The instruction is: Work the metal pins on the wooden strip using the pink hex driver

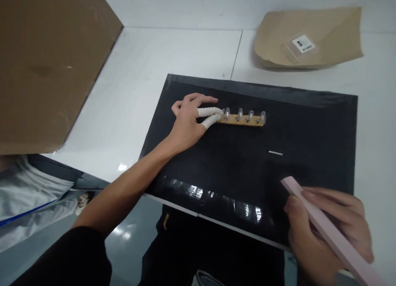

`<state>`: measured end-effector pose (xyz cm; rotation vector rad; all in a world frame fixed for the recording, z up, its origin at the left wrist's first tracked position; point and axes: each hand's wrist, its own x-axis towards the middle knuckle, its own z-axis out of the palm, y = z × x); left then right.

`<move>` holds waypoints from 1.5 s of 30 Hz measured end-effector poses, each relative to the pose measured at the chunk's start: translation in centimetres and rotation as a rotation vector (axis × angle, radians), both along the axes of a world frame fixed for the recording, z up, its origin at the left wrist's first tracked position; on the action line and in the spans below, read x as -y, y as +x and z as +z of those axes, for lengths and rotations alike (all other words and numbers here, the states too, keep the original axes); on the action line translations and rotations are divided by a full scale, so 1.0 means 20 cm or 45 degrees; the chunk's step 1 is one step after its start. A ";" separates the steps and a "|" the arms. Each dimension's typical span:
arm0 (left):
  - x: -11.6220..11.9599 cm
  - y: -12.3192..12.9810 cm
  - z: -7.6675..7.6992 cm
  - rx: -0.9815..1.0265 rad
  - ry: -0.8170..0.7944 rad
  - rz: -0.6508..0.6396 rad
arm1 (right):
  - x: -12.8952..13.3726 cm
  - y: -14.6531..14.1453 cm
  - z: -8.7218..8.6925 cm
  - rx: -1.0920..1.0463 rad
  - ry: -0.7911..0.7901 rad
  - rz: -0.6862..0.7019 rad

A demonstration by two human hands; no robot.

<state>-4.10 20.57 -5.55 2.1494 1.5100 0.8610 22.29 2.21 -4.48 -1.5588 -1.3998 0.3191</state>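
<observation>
As the left hand (pixel 187 123) pinches a tan strip (pixel 243 120) running rightward mid-frame, the right hand (pixel 344 215), farther off lower right, clasps a pink bar (pixel 321 221).

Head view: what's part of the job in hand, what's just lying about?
In use:
tan strip with clear pieces, left hand at one end
pink bar in right hand
black mat underneath
probably thin pale rod, loose on mat

Apparently lying about:
brown paper tray with labelled clear case
cardboard box
</observation>
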 end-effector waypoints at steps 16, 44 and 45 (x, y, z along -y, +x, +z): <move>0.04 0.00 0.04 -0.104 -0.023 0.071 | -0.06 0.00 0.00 0.068 -0.004 0.126; 0.03 -0.06 0.10 -0.213 -0.115 -0.139 | -0.07 -0.04 0.03 0.004 -0.016 0.075; 0.03 -0.06 0.10 -0.213 -0.120 -0.143 | -0.07 -0.04 0.03 0.000 -0.016 0.072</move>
